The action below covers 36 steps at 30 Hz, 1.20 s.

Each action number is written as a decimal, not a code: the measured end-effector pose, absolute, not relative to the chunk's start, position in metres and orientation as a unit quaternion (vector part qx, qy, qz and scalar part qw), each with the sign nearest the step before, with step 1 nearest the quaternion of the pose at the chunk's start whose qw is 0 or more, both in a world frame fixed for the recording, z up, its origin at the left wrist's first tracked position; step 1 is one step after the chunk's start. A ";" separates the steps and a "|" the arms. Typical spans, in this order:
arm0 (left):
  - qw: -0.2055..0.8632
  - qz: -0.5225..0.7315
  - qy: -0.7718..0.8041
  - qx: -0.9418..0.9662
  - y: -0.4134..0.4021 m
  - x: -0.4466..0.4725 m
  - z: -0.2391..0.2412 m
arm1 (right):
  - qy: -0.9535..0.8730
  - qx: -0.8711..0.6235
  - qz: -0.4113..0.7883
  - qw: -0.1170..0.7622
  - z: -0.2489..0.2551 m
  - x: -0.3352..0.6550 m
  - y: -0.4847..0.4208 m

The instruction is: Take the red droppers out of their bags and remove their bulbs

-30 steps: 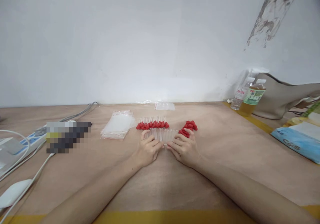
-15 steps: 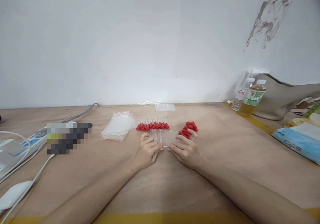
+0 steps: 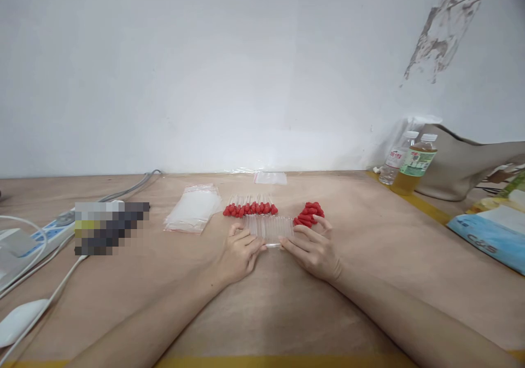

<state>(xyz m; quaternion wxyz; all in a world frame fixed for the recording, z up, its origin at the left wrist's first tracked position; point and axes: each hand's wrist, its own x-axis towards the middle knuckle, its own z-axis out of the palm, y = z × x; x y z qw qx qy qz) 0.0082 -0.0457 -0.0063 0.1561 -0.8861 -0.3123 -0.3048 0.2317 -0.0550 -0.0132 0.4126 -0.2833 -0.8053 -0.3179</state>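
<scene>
Between my hands lies a row of slim clear tubes, side by side on the brown tabletop. My left hand is closed at the row's left end, its thumb and fingertips pinched at the near edge. At the right end, my right hand pinches the same edge, with one finger raised. A clear strip or tube lies crosswise between the fingertips; its exact form is hard to make out. Just beyond the row are several clear droppers with red bulbs. Loose red bulbs are heaped past my right hand.
A stack of clear zip bags lies to the left, and another clear bag by the wall. Far left are a power strip, cables and a white mouse-like object. Bottles and a tissue pack stand right.
My right hand has shifted slightly right and its fingertips are farther from the left ones, showing more of the near edge of the tubes. My left hand has barely moved.
</scene>
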 end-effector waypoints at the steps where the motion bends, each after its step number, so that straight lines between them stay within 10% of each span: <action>1: 0.151 -0.311 -0.333 -0.877 -0.044 0.005 -0.006 | -0.798 -0.296 -0.313 0.421 -0.010 0.235 -0.055; 24: 0.068 -0.342 -0.382 -0.856 -0.018 0.013 -0.012 | -0.561 -0.574 0.245 0.543 0.031 0.281 0.022; 36: 0.085 -0.326 -0.361 -0.870 -0.030 0.016 -0.005 | -0.681 -0.592 0.104 0.418 0.037 0.294 0.019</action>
